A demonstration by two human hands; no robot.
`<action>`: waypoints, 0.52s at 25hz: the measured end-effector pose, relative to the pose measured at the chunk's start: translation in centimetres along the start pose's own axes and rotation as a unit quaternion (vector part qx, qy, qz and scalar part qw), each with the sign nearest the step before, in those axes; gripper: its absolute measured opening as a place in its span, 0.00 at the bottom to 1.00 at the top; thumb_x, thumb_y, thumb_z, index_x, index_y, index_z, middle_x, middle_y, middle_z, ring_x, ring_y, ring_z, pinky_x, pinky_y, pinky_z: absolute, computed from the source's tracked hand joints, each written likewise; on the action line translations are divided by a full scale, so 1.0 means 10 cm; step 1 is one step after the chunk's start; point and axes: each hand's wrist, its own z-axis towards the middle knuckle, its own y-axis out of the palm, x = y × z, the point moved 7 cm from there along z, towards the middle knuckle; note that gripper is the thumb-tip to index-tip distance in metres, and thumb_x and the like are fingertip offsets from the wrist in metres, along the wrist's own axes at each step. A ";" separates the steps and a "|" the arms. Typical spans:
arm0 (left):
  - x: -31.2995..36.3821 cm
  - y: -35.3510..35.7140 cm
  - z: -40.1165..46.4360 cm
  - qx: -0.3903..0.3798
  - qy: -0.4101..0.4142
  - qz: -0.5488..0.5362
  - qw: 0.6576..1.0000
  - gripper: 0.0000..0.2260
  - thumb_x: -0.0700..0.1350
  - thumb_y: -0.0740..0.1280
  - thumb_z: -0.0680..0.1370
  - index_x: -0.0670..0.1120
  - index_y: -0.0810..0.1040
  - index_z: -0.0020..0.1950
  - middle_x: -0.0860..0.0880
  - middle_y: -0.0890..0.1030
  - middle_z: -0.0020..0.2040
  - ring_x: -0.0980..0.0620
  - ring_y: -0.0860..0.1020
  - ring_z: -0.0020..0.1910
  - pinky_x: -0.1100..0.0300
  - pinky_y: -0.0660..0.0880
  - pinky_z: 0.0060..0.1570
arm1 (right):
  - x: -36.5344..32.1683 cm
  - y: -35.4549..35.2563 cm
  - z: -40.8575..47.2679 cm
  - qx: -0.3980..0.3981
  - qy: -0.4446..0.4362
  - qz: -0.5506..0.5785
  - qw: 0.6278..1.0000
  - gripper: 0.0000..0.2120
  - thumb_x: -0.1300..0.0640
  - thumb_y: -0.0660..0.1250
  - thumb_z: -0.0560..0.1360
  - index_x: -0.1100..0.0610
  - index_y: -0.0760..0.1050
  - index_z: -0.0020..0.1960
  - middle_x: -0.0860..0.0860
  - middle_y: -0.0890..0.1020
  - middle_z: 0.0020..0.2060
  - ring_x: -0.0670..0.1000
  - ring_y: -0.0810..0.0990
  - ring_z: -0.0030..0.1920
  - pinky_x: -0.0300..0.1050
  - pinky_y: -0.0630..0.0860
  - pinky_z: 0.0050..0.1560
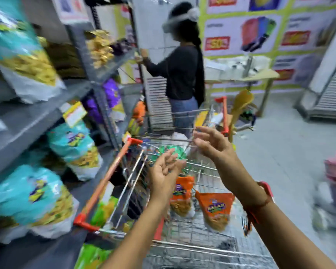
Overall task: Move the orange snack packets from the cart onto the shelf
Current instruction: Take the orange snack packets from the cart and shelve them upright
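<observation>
Two orange snack packets lie in the wire cart (pixel 113 171): one (pixel 180 195) under my left wrist, the other (pixel 215 208) to its right. My left hand (pixel 165 167) hovers above the cart, palm up, fingers apart, holding nothing. My right hand (pixel 209 144) is raised higher and further right, fingers spread and empty. A red band sits on my right wrist. The grey shelf (pixel 33 121) stands along the left, stocked with teal snack bags (pixel 31 199). The view is blurred by motion.
A person in a dark top (pixel 180 72) stands beyond the cart, reaching to the shelf. A second cart (pixel 221 115) is behind mine. Green packets (pixel 173 152) lie at the cart's far end. A table (pixel 260 76) stands against the poster wall. Floor opens to the right.
</observation>
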 end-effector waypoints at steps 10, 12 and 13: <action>-3.84 0.54 0.23 -0.154 -0.424 0.183 0.874 0.20 0.44 0.77 0.60 0.42 0.78 0.50 0.45 0.81 0.44 0.52 0.81 0.43 0.61 0.79 0.44 | 3.60 -2.27 -0.58 0.039 0.471 -0.237 0.849 0.11 0.67 0.75 0.68 0.59 0.78 0.48 0.57 0.82 0.45 0.50 0.79 0.40 0.35 0.78 0.34; -4.07 0.56 0.22 -0.137 -0.468 0.197 0.850 0.12 0.30 0.72 0.68 0.44 0.79 0.45 0.41 0.79 0.36 0.56 0.83 0.38 0.66 0.78 0.38 | 4.06 -2.33 -0.57 0.023 0.516 -0.230 0.825 0.18 0.73 0.71 0.70 0.59 0.74 0.56 0.61 0.79 0.52 0.49 0.76 0.40 0.36 0.77 0.36; -4.15 0.61 0.22 -0.125 -0.494 0.197 0.838 0.15 0.27 0.70 0.69 0.47 0.81 0.45 0.41 0.80 0.36 0.57 0.83 0.37 0.67 0.78 0.36 | 4.30 -2.34 -0.53 0.019 0.527 -0.223 0.820 0.22 0.74 0.70 0.70 0.58 0.72 0.60 0.61 0.78 0.55 0.49 0.76 0.42 0.41 0.78 0.41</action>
